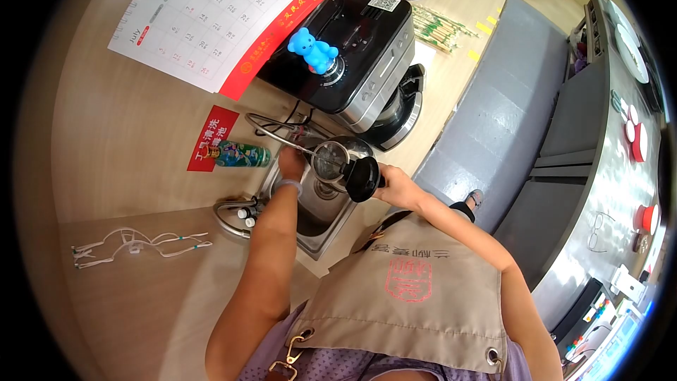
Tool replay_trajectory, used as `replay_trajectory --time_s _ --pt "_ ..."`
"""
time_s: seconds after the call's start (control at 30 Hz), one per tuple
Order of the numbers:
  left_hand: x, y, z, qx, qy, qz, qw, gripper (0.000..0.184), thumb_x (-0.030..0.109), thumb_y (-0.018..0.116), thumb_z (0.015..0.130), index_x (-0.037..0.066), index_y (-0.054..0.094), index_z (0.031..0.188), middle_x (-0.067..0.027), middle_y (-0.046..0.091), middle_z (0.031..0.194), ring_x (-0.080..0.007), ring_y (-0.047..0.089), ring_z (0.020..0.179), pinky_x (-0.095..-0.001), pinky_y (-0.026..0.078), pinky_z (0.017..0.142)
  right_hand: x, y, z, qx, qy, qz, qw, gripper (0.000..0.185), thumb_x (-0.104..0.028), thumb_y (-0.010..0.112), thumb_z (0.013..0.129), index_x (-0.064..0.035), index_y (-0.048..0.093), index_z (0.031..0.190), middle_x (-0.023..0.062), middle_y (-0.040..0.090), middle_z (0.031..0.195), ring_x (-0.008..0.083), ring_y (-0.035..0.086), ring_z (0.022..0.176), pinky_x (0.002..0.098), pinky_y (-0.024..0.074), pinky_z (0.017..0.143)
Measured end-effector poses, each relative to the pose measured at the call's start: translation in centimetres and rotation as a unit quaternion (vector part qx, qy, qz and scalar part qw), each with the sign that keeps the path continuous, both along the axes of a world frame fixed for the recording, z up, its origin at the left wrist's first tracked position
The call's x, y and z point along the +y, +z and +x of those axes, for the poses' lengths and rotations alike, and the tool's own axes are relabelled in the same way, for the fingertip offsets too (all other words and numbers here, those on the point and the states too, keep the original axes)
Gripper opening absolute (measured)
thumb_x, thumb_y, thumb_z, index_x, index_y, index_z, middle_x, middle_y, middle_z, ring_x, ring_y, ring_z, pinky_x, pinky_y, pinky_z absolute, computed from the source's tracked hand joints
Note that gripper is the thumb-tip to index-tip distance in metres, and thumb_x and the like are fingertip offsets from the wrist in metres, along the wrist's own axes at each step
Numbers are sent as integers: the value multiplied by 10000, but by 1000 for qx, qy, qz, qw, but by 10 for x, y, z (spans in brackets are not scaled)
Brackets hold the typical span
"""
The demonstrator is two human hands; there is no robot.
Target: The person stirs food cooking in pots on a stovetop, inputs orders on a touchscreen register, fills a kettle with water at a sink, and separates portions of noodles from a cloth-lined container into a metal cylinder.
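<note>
A glass carafe [331,162] is over the steel sink [314,217]. At its four o'clock, the right hand [395,185] is curled round the black handle side. At nine, the left hand [291,163] is near the curved tap [271,128]; its fingers are hidden, grip unclear. At twelve stands a black coffee machine [345,49]; beyond the left hand, a green patterned bottle [243,154].

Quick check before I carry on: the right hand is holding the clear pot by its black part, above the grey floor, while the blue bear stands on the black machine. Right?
Not quite: the head view shows the clear pot above the metal sink, not the floor. The rest of your statement stands.
</note>
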State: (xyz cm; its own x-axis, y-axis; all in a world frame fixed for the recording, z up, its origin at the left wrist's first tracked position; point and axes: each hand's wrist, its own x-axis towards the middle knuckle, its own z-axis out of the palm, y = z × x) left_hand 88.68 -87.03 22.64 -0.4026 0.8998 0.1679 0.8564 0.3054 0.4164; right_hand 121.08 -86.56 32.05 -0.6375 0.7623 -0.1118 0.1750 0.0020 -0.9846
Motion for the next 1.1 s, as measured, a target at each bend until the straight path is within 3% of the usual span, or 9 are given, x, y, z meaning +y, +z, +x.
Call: replay_trajectory --time_s 0.57,0.63,1.07,1.1 --pt "1 6 4 -10 8 9 1000 170 69 544 736 129 680 819 -170 625 772 -357 597 736 -448 478 630 1 -1 1 -2 10 -20 1000 369 -207 725 672 18 594 933 166 618 783 256 598 724 327 463 692" --pt "1 16 9 3 17 -48 999 180 32 551 749 34 665 887 -173 649 850 -322 620 803 -381 491 701 2 2 1 -14 12 -29 999 388 -215 733 668 19 596 946 163 622 799 250 601 737 322 464 701" --pt "1 13 6 18 19 -70 997 195 18 595 713 43 665 893 -173 645 857 -331 617 806 -379 495 702 1 -6 -1 13 6 -32 999 365 -185 729 669 15 597 945 152 620 778 230 593 713 313 460 685" --pt "1 11 4 14 13 -48 999 181 45 563 729 85 677 865 -174 635 835 -346 604 778 -414 485 676 1 -5 -1 12 8 -34 999 362 -182 728 670 15 597 943 150 620 778 228 593 713 313 460 684"
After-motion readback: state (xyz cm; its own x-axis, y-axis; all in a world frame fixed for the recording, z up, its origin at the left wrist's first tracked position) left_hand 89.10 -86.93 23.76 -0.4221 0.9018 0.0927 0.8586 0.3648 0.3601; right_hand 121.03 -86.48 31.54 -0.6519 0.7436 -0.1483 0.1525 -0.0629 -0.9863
